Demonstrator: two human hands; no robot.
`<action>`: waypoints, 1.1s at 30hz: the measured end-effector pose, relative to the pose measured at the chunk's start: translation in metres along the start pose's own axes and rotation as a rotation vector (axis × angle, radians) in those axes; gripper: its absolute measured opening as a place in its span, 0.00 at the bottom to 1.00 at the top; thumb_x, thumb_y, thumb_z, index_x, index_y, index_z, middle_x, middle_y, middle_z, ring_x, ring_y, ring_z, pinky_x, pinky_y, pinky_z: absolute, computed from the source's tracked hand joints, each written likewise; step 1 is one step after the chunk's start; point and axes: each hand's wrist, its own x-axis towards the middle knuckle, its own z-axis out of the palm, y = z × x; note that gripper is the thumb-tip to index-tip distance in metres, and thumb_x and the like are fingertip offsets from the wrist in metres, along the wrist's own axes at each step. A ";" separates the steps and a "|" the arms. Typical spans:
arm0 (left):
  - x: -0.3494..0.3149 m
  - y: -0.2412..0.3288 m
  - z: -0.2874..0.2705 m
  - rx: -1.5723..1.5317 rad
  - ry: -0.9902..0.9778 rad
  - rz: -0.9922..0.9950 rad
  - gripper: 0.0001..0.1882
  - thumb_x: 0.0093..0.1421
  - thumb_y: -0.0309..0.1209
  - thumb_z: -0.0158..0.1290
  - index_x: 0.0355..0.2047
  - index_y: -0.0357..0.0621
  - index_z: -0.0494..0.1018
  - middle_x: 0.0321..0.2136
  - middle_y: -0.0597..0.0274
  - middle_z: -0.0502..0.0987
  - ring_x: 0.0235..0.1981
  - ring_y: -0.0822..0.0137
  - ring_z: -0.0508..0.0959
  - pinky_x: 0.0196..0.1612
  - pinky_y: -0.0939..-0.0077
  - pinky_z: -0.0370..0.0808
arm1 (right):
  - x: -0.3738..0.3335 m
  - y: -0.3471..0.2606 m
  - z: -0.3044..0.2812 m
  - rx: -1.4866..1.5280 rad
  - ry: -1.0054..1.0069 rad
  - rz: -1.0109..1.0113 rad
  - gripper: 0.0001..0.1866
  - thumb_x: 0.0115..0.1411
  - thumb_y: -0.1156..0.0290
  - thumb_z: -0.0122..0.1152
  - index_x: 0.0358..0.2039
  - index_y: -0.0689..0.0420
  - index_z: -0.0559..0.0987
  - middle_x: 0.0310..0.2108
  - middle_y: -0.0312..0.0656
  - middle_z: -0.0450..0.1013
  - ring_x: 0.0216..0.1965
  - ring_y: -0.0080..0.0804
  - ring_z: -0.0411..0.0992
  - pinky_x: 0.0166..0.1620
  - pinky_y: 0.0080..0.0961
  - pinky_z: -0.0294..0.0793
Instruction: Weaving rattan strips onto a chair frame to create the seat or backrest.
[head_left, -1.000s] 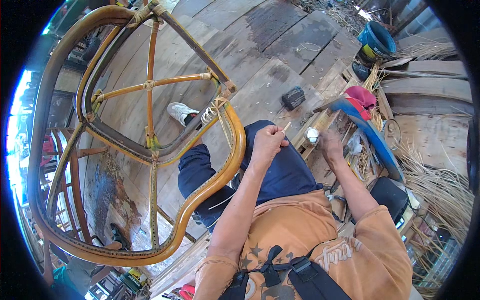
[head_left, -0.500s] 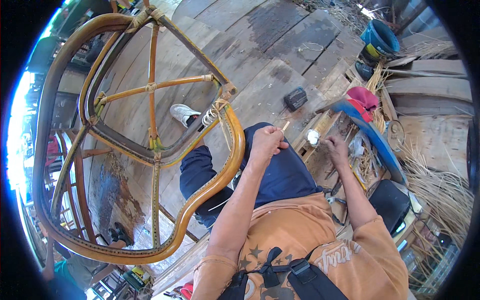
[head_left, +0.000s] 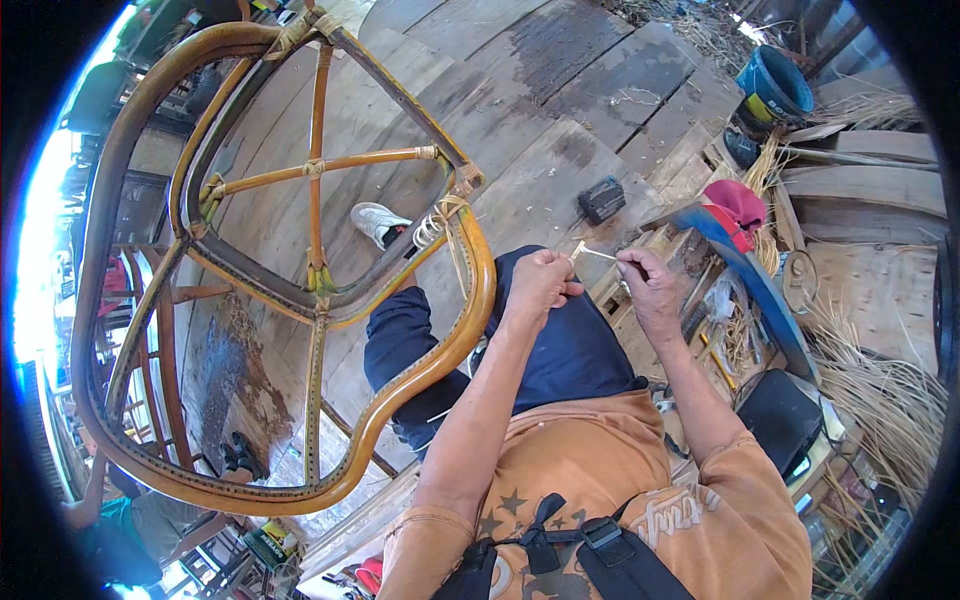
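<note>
**Up close, a thin strip held between two hands**

Seated on the plank floor (head_left: 560, 110), the person has a pale, thin cane strip (head_left: 592, 253) stretched between both hands above the lap. The left hand (head_left: 540, 285) is curled shut, its fingers pinching one end; the right hand (head_left: 645, 285) has its fingers closed on the other end, possibly with a small tool, though I cannot tell. The strip sits just to the right of the big rattan chair frame (head_left: 300, 290), which leans against the knee.

To my eye, the work would go best with the strip kept taut and both hands close together, so it doesn't kink or split.

Around them, a low wooden surface (head_left: 660, 245) at the right holds small tools and scraps. Beyond it lie a red cap (head_left: 738, 205), a blue bucket (head_left: 775, 90) near the top right corner, and loose bundles of cane (head_left: 890, 390). A small black box (head_left: 601, 199) rests on the planks, beside a white shoe (head_left: 378, 222).
</note>
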 end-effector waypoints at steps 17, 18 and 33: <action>-0.001 0.000 0.001 0.051 0.015 0.009 0.08 0.51 0.31 0.48 0.30 0.41 0.69 0.23 0.65 0.71 0.21 0.73 0.76 0.19 0.86 0.66 | 0.002 0.009 0.015 0.160 0.041 0.157 0.04 0.55 0.79 0.54 0.32 0.62 0.74 0.26 0.33 0.67 0.25 0.18 0.66 0.29 0.15 0.67; -0.001 0.000 0.000 0.043 0.013 0.005 0.08 0.51 0.31 0.48 0.30 0.41 0.69 0.23 0.65 0.71 0.21 0.73 0.76 0.19 0.86 0.66 | 0.001 0.009 0.016 0.162 0.040 0.157 0.04 0.55 0.79 0.54 0.32 0.62 0.74 0.26 0.33 0.67 0.25 0.18 0.66 0.29 0.15 0.67; 0.001 0.000 0.002 0.033 -0.012 0.005 0.07 0.50 0.30 0.49 0.29 0.41 0.70 0.22 0.66 0.72 0.22 0.74 0.76 0.19 0.87 0.66 | -0.006 0.013 0.018 0.164 -0.005 0.176 0.05 0.55 0.78 0.53 0.33 0.60 0.74 0.24 0.32 0.68 0.26 0.17 0.66 0.30 0.14 0.67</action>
